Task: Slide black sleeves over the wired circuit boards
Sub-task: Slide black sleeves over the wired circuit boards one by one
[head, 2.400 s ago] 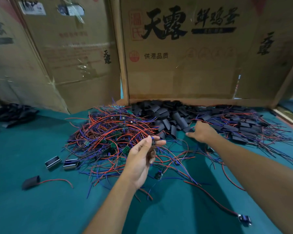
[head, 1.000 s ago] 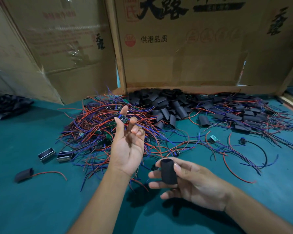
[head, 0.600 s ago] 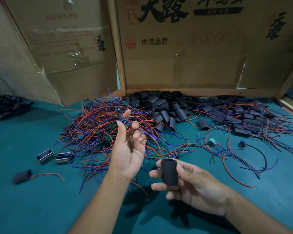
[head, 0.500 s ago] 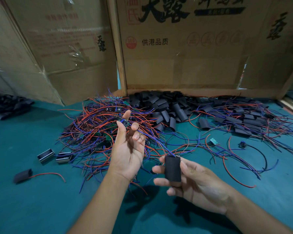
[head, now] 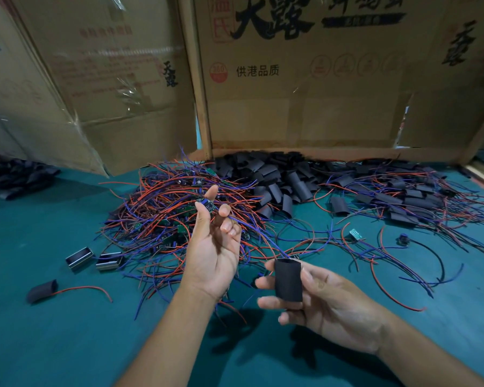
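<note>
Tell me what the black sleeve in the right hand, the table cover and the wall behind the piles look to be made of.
Black sleeve: matte, soft-looking tube, likely rubbery plastic; its open top end sags out of round.
Table cover: teal, dull and even, probably felt or a similar cloth; no shine.
Wall: brown corrugated cardboard, with printed characters, creases and clear tape.

We judge site small assembly workshop, piecework bench. Evidence: green cloth-covered table (head: 53, 344) loaded with bulk parts. We note large tangle of red and blue wired circuit boards (head: 165, 216), heap of loose black sleeves (head: 277, 177), pile of sleeved units (head: 408, 196) at right, two small metal housings (head: 92, 258). Flattened printed cardboard cartons (head: 305, 88) stand as makeshift partition behind bench.
</note>
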`<state>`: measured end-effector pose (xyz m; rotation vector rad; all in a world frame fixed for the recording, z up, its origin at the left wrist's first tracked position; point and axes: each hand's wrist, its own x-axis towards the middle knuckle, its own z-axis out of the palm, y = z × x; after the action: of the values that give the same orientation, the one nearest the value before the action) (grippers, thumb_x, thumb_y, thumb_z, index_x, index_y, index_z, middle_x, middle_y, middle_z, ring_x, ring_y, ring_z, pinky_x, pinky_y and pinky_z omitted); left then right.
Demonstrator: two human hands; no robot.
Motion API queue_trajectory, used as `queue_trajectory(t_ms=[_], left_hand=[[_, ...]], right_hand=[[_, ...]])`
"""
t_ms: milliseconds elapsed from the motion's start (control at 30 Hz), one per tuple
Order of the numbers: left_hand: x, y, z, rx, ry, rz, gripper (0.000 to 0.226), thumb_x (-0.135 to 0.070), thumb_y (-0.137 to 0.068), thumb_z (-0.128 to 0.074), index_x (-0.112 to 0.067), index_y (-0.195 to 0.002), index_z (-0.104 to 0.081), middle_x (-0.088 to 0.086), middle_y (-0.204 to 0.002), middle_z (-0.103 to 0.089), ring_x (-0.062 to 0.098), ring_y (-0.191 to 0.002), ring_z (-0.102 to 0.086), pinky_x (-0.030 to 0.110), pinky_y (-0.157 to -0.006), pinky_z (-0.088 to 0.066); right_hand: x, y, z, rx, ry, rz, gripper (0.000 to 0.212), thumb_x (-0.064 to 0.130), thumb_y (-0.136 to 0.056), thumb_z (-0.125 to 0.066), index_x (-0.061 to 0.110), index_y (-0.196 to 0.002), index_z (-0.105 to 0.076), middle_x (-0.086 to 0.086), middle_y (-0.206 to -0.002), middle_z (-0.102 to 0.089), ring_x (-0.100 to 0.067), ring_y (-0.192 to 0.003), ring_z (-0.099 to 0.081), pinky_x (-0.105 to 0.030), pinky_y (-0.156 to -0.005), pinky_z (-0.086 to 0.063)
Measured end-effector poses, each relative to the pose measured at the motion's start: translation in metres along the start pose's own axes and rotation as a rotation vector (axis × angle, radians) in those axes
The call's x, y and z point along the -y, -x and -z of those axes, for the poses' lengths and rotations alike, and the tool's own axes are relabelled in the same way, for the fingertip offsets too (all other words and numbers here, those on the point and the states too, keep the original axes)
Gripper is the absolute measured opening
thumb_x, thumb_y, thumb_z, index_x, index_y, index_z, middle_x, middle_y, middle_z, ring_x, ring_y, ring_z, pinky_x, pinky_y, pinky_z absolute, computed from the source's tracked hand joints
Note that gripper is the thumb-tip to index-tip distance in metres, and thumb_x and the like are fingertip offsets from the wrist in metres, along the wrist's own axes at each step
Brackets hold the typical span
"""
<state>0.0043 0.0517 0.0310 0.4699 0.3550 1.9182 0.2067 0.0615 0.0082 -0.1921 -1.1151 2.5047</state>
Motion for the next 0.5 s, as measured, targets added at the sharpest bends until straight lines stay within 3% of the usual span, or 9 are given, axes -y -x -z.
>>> queue_trajectory(t_ms=[267, 500], left_hand=[[0.001, 0.000, 0.001, -0.011, -0.040, 0.009, 0.034, -0.037, -0.099, -0.042, -0.018, -0.123, -0.058, -0.002, -0.074, -0.051, 0.005, -0.051, -0.043, 0.016, -0.055, -0.043], [0.008, 0.012, -0.005, 0.103, -0.256, 0.074, 0.031, -0.035, -0.097, -0.047, -0.014, -0.112, -0.064, 0.003, -0.077, -0.059, 0.009, -0.056, -0.050, 0.019, -0.056, -0.047]], right_hand=[[0.003, 0.001, -0.003, -0.027, 0.022, 0.018, 0.055, 0.031, -0.089, -0.067, 0.003, -0.134, -0.052, -0.023, -0.133, -0.056, -0.038, -0.115, -0.061, -0.040, -0.086, -0.055], [0.004, -0.001, 0.001, -0.185, 0.273, 0.091, 0.057, 0.042, -0.083, -0.072, 0.004, -0.123, -0.062, -0.026, -0.119, -0.064, -0.038, -0.114, -0.060, -0.042, -0.093, -0.050]])
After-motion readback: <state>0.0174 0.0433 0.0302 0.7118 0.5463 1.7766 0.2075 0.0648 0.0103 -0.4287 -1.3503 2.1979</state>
